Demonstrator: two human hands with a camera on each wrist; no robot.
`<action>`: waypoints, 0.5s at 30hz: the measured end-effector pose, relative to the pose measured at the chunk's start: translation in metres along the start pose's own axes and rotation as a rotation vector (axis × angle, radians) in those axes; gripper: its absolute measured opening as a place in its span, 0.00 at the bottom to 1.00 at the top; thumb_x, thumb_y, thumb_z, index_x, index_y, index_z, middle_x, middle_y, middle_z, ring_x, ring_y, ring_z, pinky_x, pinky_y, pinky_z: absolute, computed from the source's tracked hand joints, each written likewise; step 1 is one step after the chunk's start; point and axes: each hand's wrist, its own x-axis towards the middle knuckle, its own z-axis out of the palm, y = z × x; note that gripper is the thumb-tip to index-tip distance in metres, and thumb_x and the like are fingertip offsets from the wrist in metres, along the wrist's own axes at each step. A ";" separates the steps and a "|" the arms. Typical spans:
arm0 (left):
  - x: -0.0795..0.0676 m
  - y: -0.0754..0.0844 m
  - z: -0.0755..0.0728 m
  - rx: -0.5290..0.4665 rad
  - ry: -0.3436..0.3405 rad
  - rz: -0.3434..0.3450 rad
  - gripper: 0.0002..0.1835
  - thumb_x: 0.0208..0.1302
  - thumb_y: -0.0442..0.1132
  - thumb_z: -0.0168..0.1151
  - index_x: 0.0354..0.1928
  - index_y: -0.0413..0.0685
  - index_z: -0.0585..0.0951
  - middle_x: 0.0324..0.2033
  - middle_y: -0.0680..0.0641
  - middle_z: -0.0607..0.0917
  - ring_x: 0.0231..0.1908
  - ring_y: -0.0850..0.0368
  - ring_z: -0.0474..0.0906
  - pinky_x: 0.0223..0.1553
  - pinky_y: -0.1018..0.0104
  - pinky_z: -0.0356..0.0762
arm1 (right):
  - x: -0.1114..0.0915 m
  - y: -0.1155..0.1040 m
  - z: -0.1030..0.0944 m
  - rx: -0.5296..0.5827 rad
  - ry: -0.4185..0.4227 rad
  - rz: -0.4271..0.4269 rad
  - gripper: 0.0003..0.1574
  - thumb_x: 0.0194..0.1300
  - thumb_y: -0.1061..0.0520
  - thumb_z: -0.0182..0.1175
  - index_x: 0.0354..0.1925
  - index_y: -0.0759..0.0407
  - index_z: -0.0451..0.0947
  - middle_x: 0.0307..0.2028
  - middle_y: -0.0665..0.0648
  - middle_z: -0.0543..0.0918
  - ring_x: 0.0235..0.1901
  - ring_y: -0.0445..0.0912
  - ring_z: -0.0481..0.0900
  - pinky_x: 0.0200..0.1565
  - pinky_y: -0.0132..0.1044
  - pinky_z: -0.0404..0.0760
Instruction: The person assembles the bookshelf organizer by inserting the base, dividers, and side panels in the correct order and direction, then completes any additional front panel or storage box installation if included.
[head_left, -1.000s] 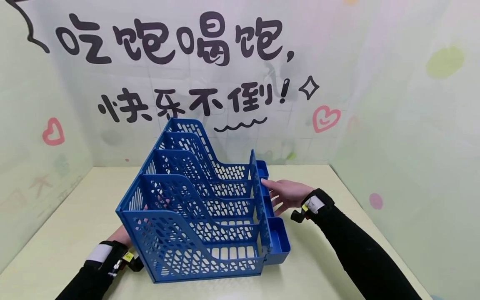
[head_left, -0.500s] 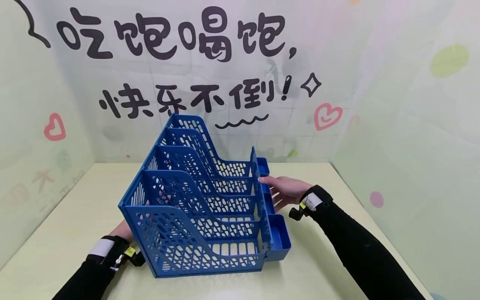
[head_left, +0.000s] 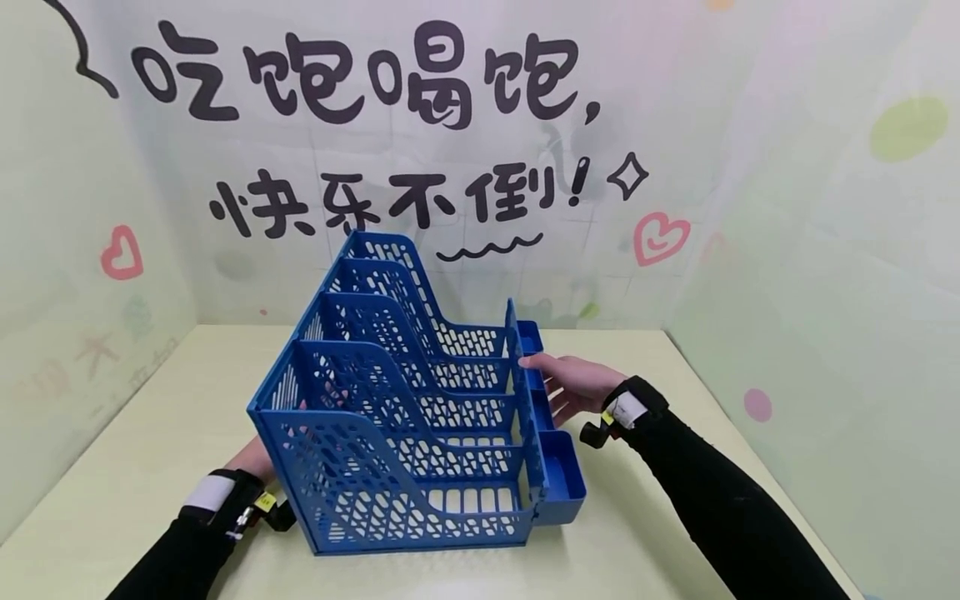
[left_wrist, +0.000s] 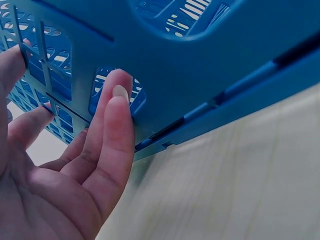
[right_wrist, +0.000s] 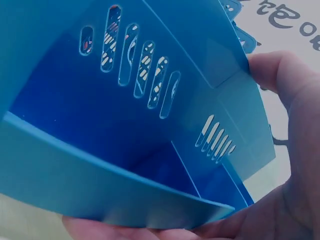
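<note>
A blue plastic file organizer (head_left: 367, 450) stands on the table, its perforated dividers making several upright slots. Small open trays (head_left: 561, 475) line its right side. My left hand (head_left: 255, 460) is at the organizer's left, partly hidden behind the perforated panel. In the left wrist view, the fingers (left_wrist: 112, 135) of that hand are extended, with tips right at the openings of the blue lattice. At the right side, my right hand (head_left: 577, 382) grips the organizer. The right wrist view shows its thumb (right_wrist: 275, 70) on the panel edge and its other fingers under a tray.
The pale wooden table (head_left: 622, 533) extends around the organizer. Behind it rises a wall (head_left: 465, 292) with large dark lettering, and side walls flank the table on both sides. A strapped camera (head_left: 596, 433) sits at the right wrist.
The head view has shifted slightly. My right thumb has moved a little left, closer over the panel edge. The organizer and my left hand keep nearly the same place on the table.
</note>
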 end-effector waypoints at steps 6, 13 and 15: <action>0.001 -0.001 -0.003 0.051 0.014 0.022 0.45 0.88 0.63 0.15 0.86 0.29 0.47 0.77 0.22 0.65 0.71 0.38 0.72 0.68 0.45 0.73 | -0.002 -0.004 -0.002 -0.018 0.011 -0.021 0.47 0.79 0.27 0.50 0.74 0.61 0.72 0.55 0.67 0.90 0.43 0.54 0.94 0.46 0.50 0.94; 0.001 -0.003 -0.005 0.052 0.016 0.074 0.44 0.89 0.62 0.16 0.85 0.30 0.51 0.73 0.24 0.70 0.62 0.53 0.75 0.67 0.43 0.73 | 0.002 0.000 0.001 -0.006 0.006 0.013 0.48 0.79 0.26 0.52 0.75 0.60 0.71 0.56 0.66 0.90 0.43 0.52 0.93 0.47 0.49 0.94; 0.001 -0.004 -0.004 0.034 0.009 0.089 0.43 0.89 0.62 0.18 0.86 0.32 0.48 0.75 0.23 0.69 0.63 0.55 0.75 0.68 0.43 0.73 | 0.004 0.004 0.003 0.002 0.001 0.023 0.48 0.80 0.27 0.52 0.76 0.61 0.71 0.56 0.66 0.90 0.44 0.53 0.93 0.48 0.49 0.94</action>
